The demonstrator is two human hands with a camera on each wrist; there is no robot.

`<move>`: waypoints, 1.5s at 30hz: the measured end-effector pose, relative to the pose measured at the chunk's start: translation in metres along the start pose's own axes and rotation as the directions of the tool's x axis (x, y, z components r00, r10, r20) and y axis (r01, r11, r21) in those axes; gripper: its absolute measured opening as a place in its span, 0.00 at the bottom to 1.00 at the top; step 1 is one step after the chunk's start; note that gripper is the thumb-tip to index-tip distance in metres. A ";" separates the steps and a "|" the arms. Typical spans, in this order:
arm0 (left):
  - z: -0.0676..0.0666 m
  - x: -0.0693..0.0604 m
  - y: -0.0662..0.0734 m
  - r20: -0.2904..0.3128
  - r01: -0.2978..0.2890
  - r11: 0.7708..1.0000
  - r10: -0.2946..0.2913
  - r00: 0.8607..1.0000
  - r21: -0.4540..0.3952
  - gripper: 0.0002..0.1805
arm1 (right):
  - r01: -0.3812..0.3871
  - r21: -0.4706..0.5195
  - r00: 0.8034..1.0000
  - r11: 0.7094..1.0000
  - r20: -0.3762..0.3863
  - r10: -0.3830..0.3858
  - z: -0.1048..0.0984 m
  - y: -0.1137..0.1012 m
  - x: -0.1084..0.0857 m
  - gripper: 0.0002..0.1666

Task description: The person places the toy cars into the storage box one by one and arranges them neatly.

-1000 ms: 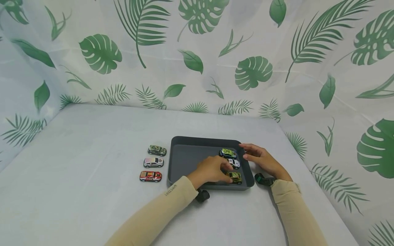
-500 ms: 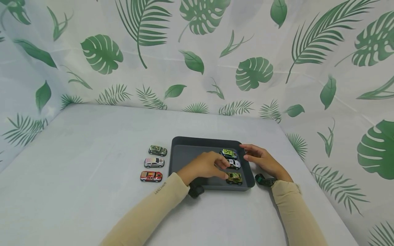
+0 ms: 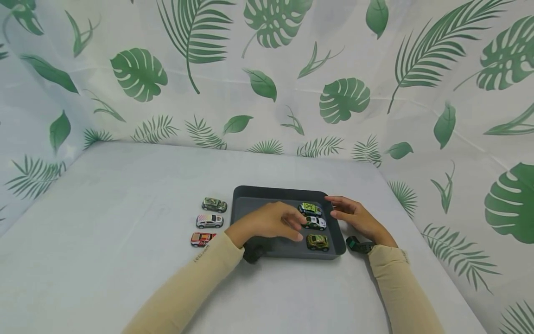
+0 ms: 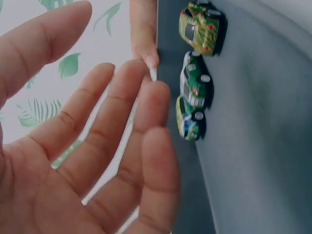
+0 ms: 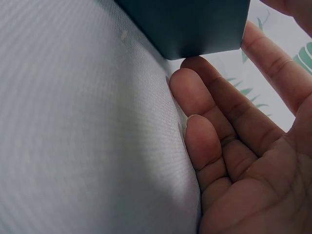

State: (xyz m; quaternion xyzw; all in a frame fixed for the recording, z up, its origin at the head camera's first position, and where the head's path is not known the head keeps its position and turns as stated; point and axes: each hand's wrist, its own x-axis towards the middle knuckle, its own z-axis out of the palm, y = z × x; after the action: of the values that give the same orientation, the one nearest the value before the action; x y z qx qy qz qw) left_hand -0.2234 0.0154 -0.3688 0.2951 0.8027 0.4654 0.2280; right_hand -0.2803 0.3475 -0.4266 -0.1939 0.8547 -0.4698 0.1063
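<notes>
Over the middle of a dark grey tray (image 3: 267,254) hovers my left hand (image 3: 271,220), its palm bare in the left wrist view and nothing between fingers and thumb. Just right of it, inside the tray, stand three toy cars in a column: a yellow-green one (image 3: 310,209) at the back, a white and green one (image 3: 314,223) in the middle, and a camouflage-patterned one (image 3: 318,242) in front. My right hand (image 3: 360,220) is at the tray's right side, fingers loosely bent. In the right wrist view its fingertips meet the tray's outer wall (image 5: 204,29) near the tablecloth.
Left of the tray, three more toy cars line up on the white cloth: a green camouflage one (image 3: 214,204), a white one (image 3: 210,221) and a red one (image 3: 202,239), partly covered by the left sleeve. A leaf-printed curtain (image 3: 267,93) surrounds the table.
My left hand has drawn back leftward from the front camouflage toy car, leaving it standing in the tray. The right hand has stayed at the tray's side.
</notes>
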 end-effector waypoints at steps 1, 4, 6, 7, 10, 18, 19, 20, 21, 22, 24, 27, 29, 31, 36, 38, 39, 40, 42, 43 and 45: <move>-0.002 -0.001 -0.001 0.003 -0.010 1.000 0.010 1.000 -0.006 0.25 | 0.001 -0.001 1.000 1.000 0.002 -0.001 0.000 0.000 0.000 0.32; -0.008 -0.005 -0.004 0.014 -0.047 0.999 0.048 0.999 -0.018 0.26 | 0.007 0.000 1.000 1.000 0.001 -0.007 0.001 0.000 0.000 0.32; -0.011 -0.008 -0.005 0.021 -0.078 0.997 0.078 0.997 -0.017 0.26 | 0.010 -0.005 1.000 1.000 0.003 -0.010 0.000 0.001 0.001 0.32; -0.013 -0.009 -0.005 0.024 -0.095 0.995 0.095 0.995 -0.015 0.26 | 0.007 -0.007 1.000 1.000 0.001 -0.007 0.000 0.002 0.001 0.32; -0.017 -0.013 -0.006 0.033 -0.131 0.991 0.132 0.991 -0.015 0.26 | -0.003 -0.012 1.000 1.000 -0.003 0.003 -0.001 0.003 0.001 0.32; -0.026 -0.025 -0.012 0.025 -0.190 0.982 0.190 0.982 0.008 0.26 | -0.006 -0.009 1.000 1.000 0.002 0.006 -0.001 0.003 0.001 0.33; -0.028 -0.027 -0.014 0.021 -0.197 0.980 0.197 0.980 0.011 0.26 | -0.006 -0.011 1.000 1.000 0.000 0.006 -0.001 0.003 0.001 0.33; -0.029 -0.028 -0.015 0.018 -0.206 0.979 0.205 0.979 0.007 0.26 | -0.005 -0.015 1.000 1.000 0.002 0.005 -0.001 0.003 0.001 0.33; -0.031 -0.030 -0.016 0.014 -0.214 0.977 0.214 0.977 0.005 0.26 | -0.004 -0.018 1.000 1.000 0.003 0.004 -0.001 0.003 0.000 0.33; -0.032 -0.031 -0.018 0.008 -0.224 0.975 0.223 0.975 0.007 0.26 | -0.002 -0.022 1.000 1.000 0.004 0.002 -0.001 0.003 0.000 0.33; -0.035 -0.033 -0.020 -0.003 -0.241 0.970 0.241 0.970 0.011 0.25 | -0.005 -0.021 1.000 1.000 0.005 0.005 -0.001 0.003 0.000 0.33; -0.039 -0.036 -0.023 -0.015 -0.250 0.968 0.250 0.968 0.006 0.25 | -0.001 -0.018 1.000 1.000 0.010 0.002 -0.001 0.003 -0.001 0.33; -0.042 -0.039 -0.024 -0.022 -0.244 0.970 0.244 0.970 0.001 0.25 | -0.002 -0.015 1.000 1.000 0.011 0.002 -0.001 0.003 -0.001 0.33; -0.045 -0.042 -0.024 -0.032 -0.236 0.972 0.235 0.971 -0.010 0.25 | -0.003 -0.014 1.000 1.000 0.012 0.003 -0.001 0.003 -0.001 0.33; -0.052 -0.050 -0.026 -0.074 -0.226 0.974 0.223 0.972 -0.029 0.24 | -0.010 -0.013 1.000 1.000 0.010 0.010 -0.001 0.002 -0.001 0.33; -0.055 -0.052 -0.027 -0.092 -0.224 0.974 0.221 0.971 -0.025 0.24 | -0.009 -0.013 1.000 1.000 0.012 0.009 -0.001 0.002 -0.001 0.33; -0.057 -0.053 -0.027 -0.100 -0.226 0.974 0.223 0.970 -0.022 0.24 | -0.009 -0.012 1.000 1.000 0.012 0.009 -0.001 0.002 -0.001 0.33; -0.059 -0.054 -0.028 -0.106 -0.229 0.973 0.226 0.968 -0.018 0.24 | -0.008 -0.012 1.000 1.000 0.011 0.008 -0.001 0.002 -0.001 0.33; -0.062 -0.055 -0.028 -0.119 -0.224 0.974 0.221 0.968 -0.013 0.24 | -0.006 -0.010 1.000 1.000 0.010 0.006 -0.001 0.002 -0.001 0.33; -0.063 -0.055 -0.028 -0.124 -0.223 0.975 0.220 0.968 -0.012 0.24 | -0.004 -0.009 1.000 1.000 0.010 0.004 -0.002 0.003 -0.001 0.33; -0.066 -0.056 -0.028 -0.135 -0.220 0.975 0.216 0.967 -0.013 0.24 | -0.001 -0.005 1.000 1.000 0.009 0.002 -0.002 0.003 -0.001 0.33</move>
State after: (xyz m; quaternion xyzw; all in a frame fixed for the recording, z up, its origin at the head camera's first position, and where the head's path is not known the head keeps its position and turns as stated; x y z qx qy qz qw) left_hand -0.2323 -0.0747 -0.3580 0.3468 0.7722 0.5173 0.1256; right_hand -0.2811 0.3509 -0.4282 -0.1957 0.8554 -0.4667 0.1102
